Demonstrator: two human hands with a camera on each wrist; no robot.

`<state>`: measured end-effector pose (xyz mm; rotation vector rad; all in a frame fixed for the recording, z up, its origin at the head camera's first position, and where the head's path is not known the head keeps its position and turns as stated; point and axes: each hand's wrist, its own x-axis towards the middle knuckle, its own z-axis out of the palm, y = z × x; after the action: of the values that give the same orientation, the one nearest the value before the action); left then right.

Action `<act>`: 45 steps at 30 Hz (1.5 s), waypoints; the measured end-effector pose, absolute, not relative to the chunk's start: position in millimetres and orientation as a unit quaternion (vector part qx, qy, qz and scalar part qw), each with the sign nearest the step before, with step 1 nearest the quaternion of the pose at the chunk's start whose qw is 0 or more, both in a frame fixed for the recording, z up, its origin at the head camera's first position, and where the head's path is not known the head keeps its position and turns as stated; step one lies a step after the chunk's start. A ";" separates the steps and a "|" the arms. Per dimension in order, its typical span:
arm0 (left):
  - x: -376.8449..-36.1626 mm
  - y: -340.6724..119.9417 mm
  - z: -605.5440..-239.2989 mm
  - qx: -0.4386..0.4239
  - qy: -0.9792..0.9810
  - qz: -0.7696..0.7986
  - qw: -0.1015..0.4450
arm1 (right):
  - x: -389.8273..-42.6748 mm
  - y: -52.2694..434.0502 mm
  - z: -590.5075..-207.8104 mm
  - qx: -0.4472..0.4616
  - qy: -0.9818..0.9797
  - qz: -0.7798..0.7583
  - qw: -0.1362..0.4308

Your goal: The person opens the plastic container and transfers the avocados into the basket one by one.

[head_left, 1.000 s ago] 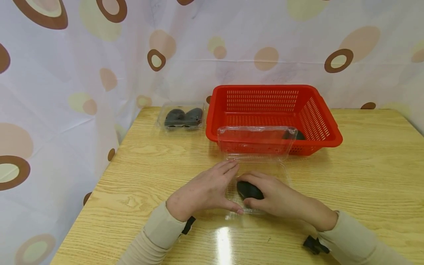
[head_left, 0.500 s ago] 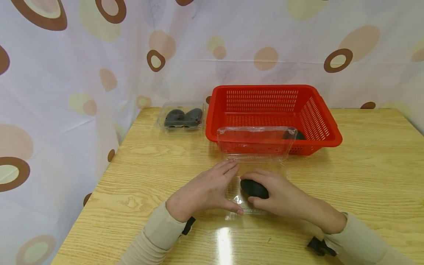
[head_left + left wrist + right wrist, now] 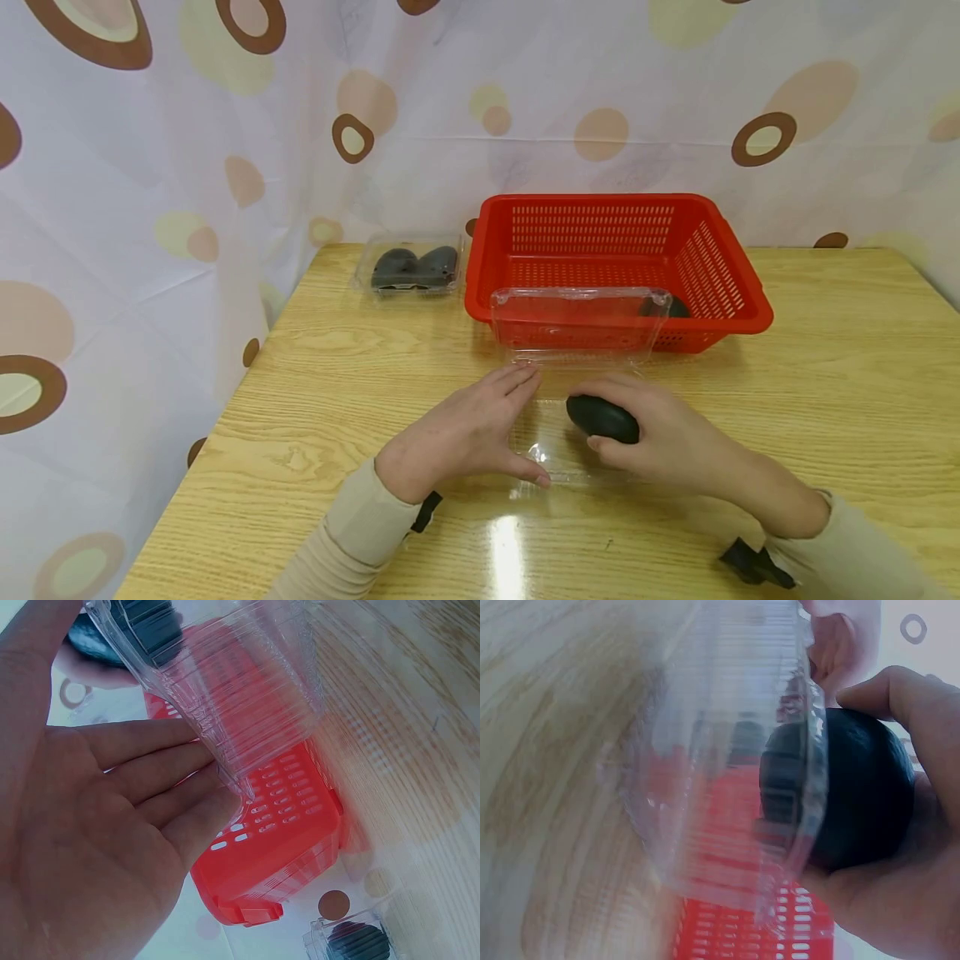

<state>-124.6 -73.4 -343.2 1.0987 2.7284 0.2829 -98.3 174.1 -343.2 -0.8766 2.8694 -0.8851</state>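
Note:
A dark, smooth avocado (image 3: 602, 418) sits in my right hand (image 3: 671, 437), thumb on the near side and fingers over the far side. It is over the right part of a clear plastic clamshell (image 3: 551, 457), whose lid (image 3: 577, 325) stands raised at the back. Through the clear wall in the right wrist view, part of the avocado (image 3: 866, 791) shows. My left hand (image 3: 465, 437) is at the clamshell's left side with thumb and fingers spread. Its straight fingers (image 3: 169, 769) reach the plastic rim in the left wrist view.
Behind the raised lid is a red slotted basket (image 3: 600, 200), with another dark avocado (image 3: 677, 308) at its front right. To its left, a closed clear clamshell (image 3: 365, 271) contains dark avocados (image 3: 397, 268). All rest on a wooden table (image 3: 300, 367) before a patterned curtain (image 3: 450, 83).
My right hand has carried the avocado rightward across the clamshell and turned it slightly. My left hand, the clamshell and the basket keep their places.

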 end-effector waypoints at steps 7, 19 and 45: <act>-124.2 -73.1 -342.3 0.370 0.920 0.092 0.097 | -97.3 187.1 -335.4 -0.274 0.915 -0.295 0.008; -123.1 -73.4 -342.0 0.370 0.920 0.089 0.098 | -95.1 209.3 -321.9 -0.256 0.913 -0.318 0.000; -121.4 -73.5 -341.7 0.373 0.918 0.094 0.098 | -109.7 259.1 -300.6 -0.165 0.936 -0.306 -0.061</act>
<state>-121.4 -73.5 -341.7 1.1029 2.7175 0.2795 -109.7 259.1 -300.6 -0.5395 3.0601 -0.9996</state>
